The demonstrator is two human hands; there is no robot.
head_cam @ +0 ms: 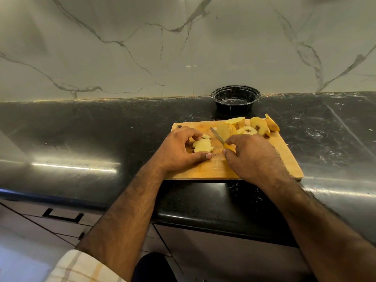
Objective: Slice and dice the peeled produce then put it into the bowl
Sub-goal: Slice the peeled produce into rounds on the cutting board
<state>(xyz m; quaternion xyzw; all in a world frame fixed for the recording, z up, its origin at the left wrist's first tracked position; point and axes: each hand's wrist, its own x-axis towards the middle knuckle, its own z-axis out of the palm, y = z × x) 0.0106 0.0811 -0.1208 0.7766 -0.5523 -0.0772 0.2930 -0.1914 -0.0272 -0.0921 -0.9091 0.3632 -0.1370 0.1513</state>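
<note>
Right now the black counter runs wide under me, and everything I care about sits on the wooden cutting board, so I'll place things by that board. Beyond its far edge, close but not touching, stands the black bowl, and I can see no pieces in it yet. On the board's far right corner lies a heap of uncut fruit sections, yellowish, some showing a core, one hanging a little over the edge. At the board's left middle is the stack of slices I'm working on. My left hand is curled around that stack, thumb along its near side and fingers arched over its far side, pinning it to the wood. My right hand is clenched around the yellow handle of the small knife, whose blade points away and left, toward the board's far edge, its tip just right of the slices. I judge I'm in the dicing step: slices made, cross cuts being laid. Next I need to bring the blade squarely over the stack, keep my left fingertips tucked back, and press straight down. The heap and the trip to the bowl are both not yet done.
</note>
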